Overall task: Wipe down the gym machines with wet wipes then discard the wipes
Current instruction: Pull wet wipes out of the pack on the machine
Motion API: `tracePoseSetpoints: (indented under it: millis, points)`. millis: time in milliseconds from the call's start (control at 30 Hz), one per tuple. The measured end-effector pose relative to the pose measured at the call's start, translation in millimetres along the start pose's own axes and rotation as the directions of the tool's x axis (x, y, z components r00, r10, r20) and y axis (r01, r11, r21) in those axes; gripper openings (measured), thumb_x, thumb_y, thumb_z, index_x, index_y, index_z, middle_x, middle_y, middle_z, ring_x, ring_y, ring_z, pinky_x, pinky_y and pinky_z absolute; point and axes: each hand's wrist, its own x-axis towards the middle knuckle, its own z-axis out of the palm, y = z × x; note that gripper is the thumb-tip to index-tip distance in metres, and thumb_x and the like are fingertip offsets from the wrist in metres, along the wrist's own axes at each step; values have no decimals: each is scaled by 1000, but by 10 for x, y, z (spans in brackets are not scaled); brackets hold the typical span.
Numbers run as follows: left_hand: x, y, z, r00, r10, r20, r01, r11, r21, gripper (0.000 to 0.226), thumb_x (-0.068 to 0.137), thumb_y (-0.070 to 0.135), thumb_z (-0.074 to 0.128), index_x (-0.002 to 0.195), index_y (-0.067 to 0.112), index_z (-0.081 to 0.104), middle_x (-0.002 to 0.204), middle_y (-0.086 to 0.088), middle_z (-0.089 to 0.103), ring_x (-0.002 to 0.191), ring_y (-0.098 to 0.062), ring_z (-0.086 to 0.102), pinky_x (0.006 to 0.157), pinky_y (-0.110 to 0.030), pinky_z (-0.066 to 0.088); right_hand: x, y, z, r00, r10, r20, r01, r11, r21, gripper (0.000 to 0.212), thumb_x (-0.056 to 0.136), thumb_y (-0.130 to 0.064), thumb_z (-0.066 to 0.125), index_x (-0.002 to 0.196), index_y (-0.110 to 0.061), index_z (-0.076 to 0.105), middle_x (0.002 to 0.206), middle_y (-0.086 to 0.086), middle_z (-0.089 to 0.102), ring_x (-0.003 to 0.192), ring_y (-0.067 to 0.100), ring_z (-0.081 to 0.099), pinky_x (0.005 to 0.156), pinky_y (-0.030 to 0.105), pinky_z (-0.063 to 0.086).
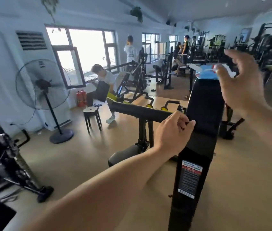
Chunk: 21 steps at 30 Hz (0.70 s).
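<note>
Right hand (pixel 238 80) was up at the blue soft pack of wet wipes (pixel 206 73), which sat perched on the top end of the tall black padded machine upright (pixel 203 114). Fingers were loosely curled over the pack's white flap, and honestly I couldn't tell through the motion blur whether they'd actually pinched a wipe or were just hovering at the opening. Left hand (pixel 173 130) was curled around the edge of that same black pad lower down, thumb over the front, gripping it.

My worry from where I sat: that pack was balanced on a narrow top edge with nothing holding it down. If a wipe got tugged one-handed, I figured the whole pack could lift or slide off and drop to the wooden floor (pixel 81 155). Could also drag out a clump of wipes instead of one.

Further out, a seated person in a white shirt (pixel 106 79) was working at a yellow-and-black machine, with a black round stool (pixel 92 118) near them and a black pedestal fan (pixel 43 85) by the window.
</note>
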Motion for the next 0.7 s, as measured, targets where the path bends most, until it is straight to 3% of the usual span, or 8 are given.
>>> tracePoseSetpoints:
  millis: [133, 300, 400, 500, 567, 633, 700]
  points:
    - [204, -233, -17, 998, -61, -5, 61, 998, -31, 8, 93, 35, 63, 90, 29, 59, 81, 15, 62, 75, -6, 58, 71, -30, 53, 534, -77, 269, 989, 32, 144, -5, 983, -185, 71, 94, -59, 60, 153, -25, 40, 160, 4, 40, 147, 26, 36, 121, 46, 28]
    - [437, -579, -27, 998, -61, 30, 63, 997, -52, 8, 95, 34, 61, 97, 26, 60, 86, 15, 62, 77, -5, 58, 74, -34, 54, 862, 119, 652, 924, 266, 276, -115, 879, -463, 103, 79, -80, 61, 160, -27, 25, 167, 8, 23, 151, 37, 26, 122, 53, 23]
    - [603, -830, -40, 999, -44, 32, 46, 996, -73, 10, 97, 34, 62, 99, 24, 62, 86, 14, 64, 74, -3, 58, 71, -34, 56, 877, 156, 831, 853, 410, 322, -154, 788, -596, 108, 70, -87, 60, 156, -26, 34, 160, 14, 38, 139, 43, 43, 114, 53, 37]
    - [862, -982, 30, 998, -49, 25, 52, 991, -121, 11, 98, 36, 60, 96, 25, 62, 85, 12, 64, 73, -6, 59, 69, -32, 55, 857, 213, 891, 842, 434, 320, -60, 665, -744, 95, 77, -84, 57, 148, -22, 47, 145, 19, 52, 125, 43, 53, 102, 49, 47]
    - [1078, -955, 107, 998, -65, 21, 67, 982, -174, 13, 99, 38, 58, 95, 27, 61, 83, 10, 63, 74, -11, 60, 68, -35, 54, 898, 215, 897, 833, 437, 340, 2, 613, -790, 96, 76, -90, 46, 142, -21, 52, 139, 16, 57, 117, 40, 57, 89, 42, 50]
    - [1341, -855, 222, 998, -65, 9, 65, 970, -232, 15, 100, 41, 55, 93, 28, 60, 80, 10, 62, 71, -12, 59, 65, -36, 52, 986, 213, 859, 808, 453, 377, 19, 619, -785, 111, 68, -102, 22, 141, -25, 55, 139, 14, 58, 114, 37, 58, 80, 39, 48]
    - [1630, -734, 357, 998, -55, -15, 48, 962, -269, 17, 101, 44, 51, 94, 30, 59, 81, 12, 62, 72, -9, 58, 67, -34, 49, 1125, 227, 786, 781, 457, 427, 27, 658, -753, 121, 62, -103, 1, 145, -32, 52, 143, 14, 55, 118, 37, 57, 94, 45, 47]
